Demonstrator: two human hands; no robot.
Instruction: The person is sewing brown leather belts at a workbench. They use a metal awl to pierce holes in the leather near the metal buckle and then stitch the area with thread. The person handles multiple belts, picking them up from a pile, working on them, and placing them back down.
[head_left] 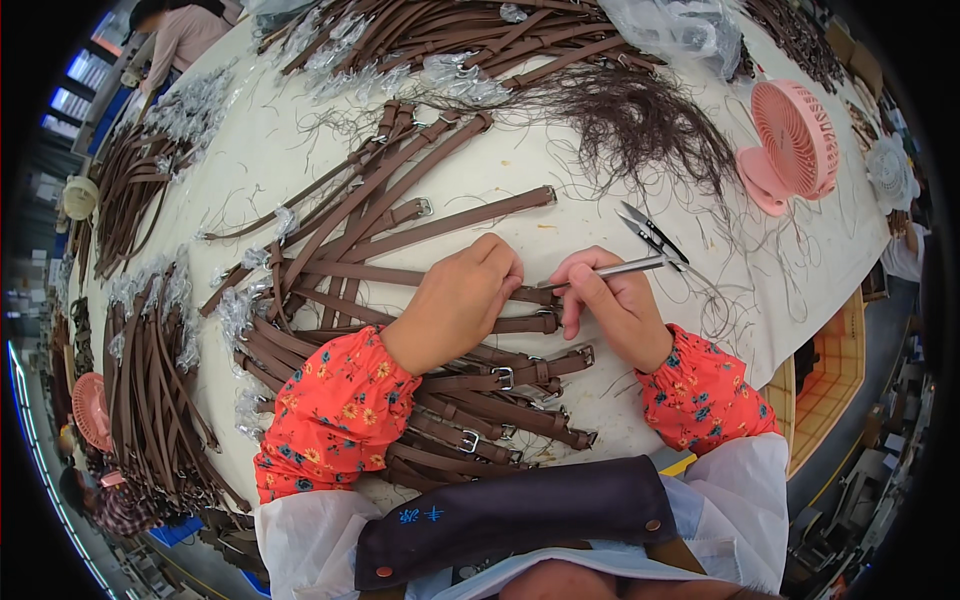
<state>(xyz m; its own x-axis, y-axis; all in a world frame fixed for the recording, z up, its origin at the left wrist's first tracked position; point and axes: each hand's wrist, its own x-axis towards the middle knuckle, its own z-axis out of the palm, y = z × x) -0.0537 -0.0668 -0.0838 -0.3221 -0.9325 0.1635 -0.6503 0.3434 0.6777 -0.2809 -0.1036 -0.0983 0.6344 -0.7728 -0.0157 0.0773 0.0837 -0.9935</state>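
Observation:
My left hand (462, 295) is closed, its fingers curled over the end of a brown leather strap (370, 272). Just right of it, my right hand (610, 300) grips a slim, grey, pen-like tool (632, 267) between thumb and fingers. The tool's thin tip points left, at the strap end beside my left hand; exact contact is hard to make out. Around and below my hands lie several more brown straps with silver buckles (503, 378), some wrapped in clear plastic. Thread snips (652, 236) rest on the table just beyond my right hand.
A tangle of dark thread (650, 125) lies at the far side of the white table (480, 165). A pink fan (793, 140) stands at far right. Strap bundles (150, 390) cover the left side, with more straps (470, 35) at the back. Another person (185, 40) is at far left.

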